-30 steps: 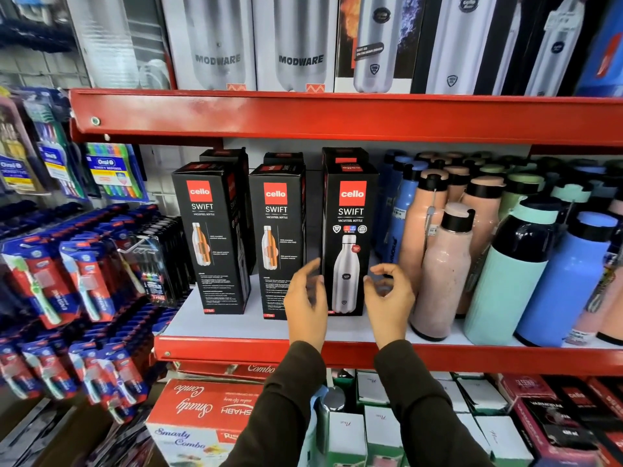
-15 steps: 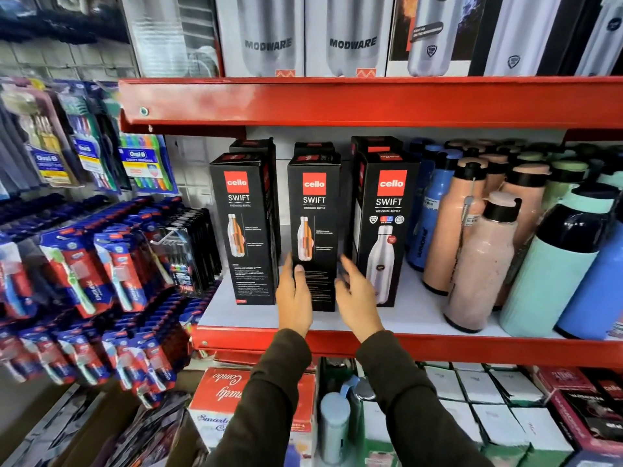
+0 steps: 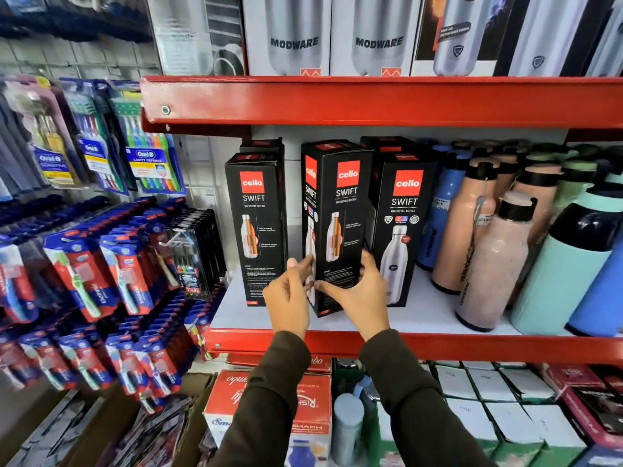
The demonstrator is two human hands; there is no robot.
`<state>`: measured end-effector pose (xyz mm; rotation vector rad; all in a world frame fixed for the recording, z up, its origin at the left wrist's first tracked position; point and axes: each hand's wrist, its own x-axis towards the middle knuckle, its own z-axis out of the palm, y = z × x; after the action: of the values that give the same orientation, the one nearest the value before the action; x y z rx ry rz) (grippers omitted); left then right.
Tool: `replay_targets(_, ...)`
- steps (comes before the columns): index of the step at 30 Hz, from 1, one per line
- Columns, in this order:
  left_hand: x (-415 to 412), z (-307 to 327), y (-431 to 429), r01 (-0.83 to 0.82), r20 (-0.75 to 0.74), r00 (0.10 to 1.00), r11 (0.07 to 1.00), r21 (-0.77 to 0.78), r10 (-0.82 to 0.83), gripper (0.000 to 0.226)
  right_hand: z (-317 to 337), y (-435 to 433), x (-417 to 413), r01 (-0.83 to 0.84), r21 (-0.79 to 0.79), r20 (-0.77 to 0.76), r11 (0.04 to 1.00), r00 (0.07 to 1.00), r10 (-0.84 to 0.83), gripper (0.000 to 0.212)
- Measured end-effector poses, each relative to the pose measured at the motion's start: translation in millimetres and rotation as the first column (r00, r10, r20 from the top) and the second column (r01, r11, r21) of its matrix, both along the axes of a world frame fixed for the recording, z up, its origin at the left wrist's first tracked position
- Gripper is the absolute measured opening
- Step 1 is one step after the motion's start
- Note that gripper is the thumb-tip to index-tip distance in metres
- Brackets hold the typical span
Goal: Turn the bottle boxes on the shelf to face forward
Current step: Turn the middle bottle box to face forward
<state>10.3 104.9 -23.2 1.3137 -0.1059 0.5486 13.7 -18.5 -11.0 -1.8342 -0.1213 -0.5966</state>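
Item: middle bottle box (image 3: 337, 227), tall stiff black card, likely top-heavy and smooth-sided. You are gripping its lower part, left hand (image 3: 289, 296) on the left face, right hand (image 3: 362, 294) around the right edge. It is standing corner-forward on the shelf (image 3: 438, 342); hold low.

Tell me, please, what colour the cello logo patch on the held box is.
Red with white lettering, on the middle box; the head view shows it.
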Motion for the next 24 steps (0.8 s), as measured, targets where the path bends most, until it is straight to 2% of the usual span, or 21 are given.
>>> replay_targets(4, -3, 0, 2, -0.014, 0.049, 0.999, 0.999, 0.032, 0.012, 0.040, 1, 2, 0, 0.021, 0.020, 0.003, 1.000, 1.000, -0.021, 0.075)
replay_targets(8, 2, 1, 5, -0.122, 0.115, 0.988, 0.976, 0.182, 0.102, 0.036, 2, 2, -2, -0.012, 0.044, 0.020, 0.999, 1.000, 0.011, 0.076)
replay_targets(10, 10, 2, 6, -0.133, 0.092, 0.989, 0.954, 0.267, 0.112, 0.040, 3, 0, -4, -0.035, 0.040, 0.026, 0.999, 0.999, 0.034, 0.074)
replay_targets(12, 17, 0, 8, -0.060, 0.025, 0.998, 0.949, 0.309, 0.055, 0.042, 3, -3, -5, -0.075, 0.045, 0.013, 0.996, 0.997, 0.075, 0.077)
replay_targets(15, 22, -4, 13, 0.016, -0.015, 1.000, 0.943, 0.334, -0.012, 0.042, 1, -6, -2, -0.127, 0.044, -0.018, 0.991, 0.992, 0.128, 0.089)
replay_targets(18, 21, -7, 15, 0.020, -0.008, 1.000, 0.943, 0.333, -0.019, 0.040, -2, -9, 3, -0.197, 0.039, -0.042, 0.980, 0.979, 0.199, 0.097)
replay_targets(24, 20, -9, 15, 0.003, 0.058, 0.998, 0.945, 0.327, -0.023, 0.044, -6, -9, 12, -0.208, -0.065, -0.049, 0.976, 0.977, 0.205, 0.080)
